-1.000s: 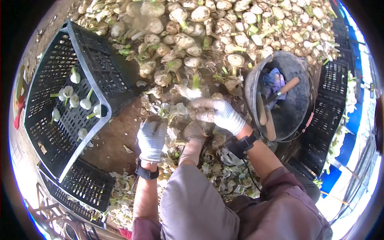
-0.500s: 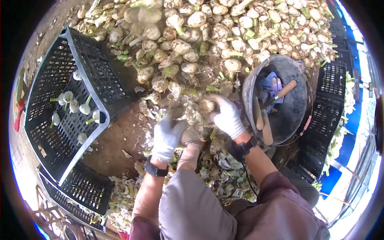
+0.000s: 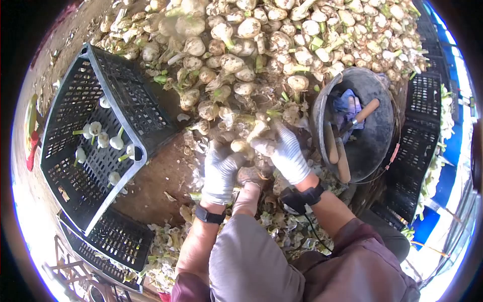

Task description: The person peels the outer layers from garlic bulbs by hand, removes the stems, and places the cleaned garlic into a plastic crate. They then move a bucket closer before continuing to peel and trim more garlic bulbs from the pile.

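Gripping a muddy, pale bulb (image 3: 240,146)

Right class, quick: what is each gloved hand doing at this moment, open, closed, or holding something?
Left hand: closed on a bulb.
Right hand: curled on the same cluster of muddy bulbs; its exact grip cannot be told.

We see bare brown ground (image 3: 161,176) just left of our left hand (image 3: 220,173), with a black crate (image 3: 95,136) tilted on it. Beyond both hands lies a heap of muddy bulbs (image 3: 282,35); peeled scraps (image 3: 282,221) litter the ground beneath our wrists.
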Demonstrator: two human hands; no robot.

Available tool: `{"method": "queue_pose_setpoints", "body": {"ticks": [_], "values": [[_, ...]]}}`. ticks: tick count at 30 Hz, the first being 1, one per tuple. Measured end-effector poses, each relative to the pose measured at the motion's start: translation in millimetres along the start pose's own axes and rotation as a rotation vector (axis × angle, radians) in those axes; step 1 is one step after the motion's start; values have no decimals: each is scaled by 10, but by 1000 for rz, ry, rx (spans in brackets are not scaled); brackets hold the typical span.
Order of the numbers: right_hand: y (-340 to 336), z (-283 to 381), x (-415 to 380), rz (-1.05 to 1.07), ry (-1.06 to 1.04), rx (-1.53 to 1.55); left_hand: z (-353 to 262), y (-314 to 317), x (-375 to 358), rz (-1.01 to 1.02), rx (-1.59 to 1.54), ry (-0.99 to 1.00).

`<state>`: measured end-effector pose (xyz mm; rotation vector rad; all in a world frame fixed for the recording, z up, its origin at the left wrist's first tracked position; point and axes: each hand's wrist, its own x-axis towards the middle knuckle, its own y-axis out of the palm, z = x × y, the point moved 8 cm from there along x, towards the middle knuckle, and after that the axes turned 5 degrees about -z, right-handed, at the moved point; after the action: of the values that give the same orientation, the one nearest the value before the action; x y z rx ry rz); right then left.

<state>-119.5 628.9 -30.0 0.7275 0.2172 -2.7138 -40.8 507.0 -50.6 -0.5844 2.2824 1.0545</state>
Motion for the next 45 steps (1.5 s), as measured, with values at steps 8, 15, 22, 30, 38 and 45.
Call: {"method": "queue_pose_setpoints", "body": {"ticks": [8,15,22,30,38,45], "values": [[25,7,4,-80,-56,27,-280,173,-149,-68,894,390],[28,-19,-72,-57,130,170,-454,450,-336,-8,1256,922],[77,-21,-79,71,113,284,-185,46,-80,-86,235,352],[168,62,-128,130,136,201,-415,47,-107,-84,424,401],[204,-73,-124,105,307,172,-541,216,-274,-130,1062,712],[225,79,-11,98,8,-218,-458,127,-256,-204,916,501]]}}
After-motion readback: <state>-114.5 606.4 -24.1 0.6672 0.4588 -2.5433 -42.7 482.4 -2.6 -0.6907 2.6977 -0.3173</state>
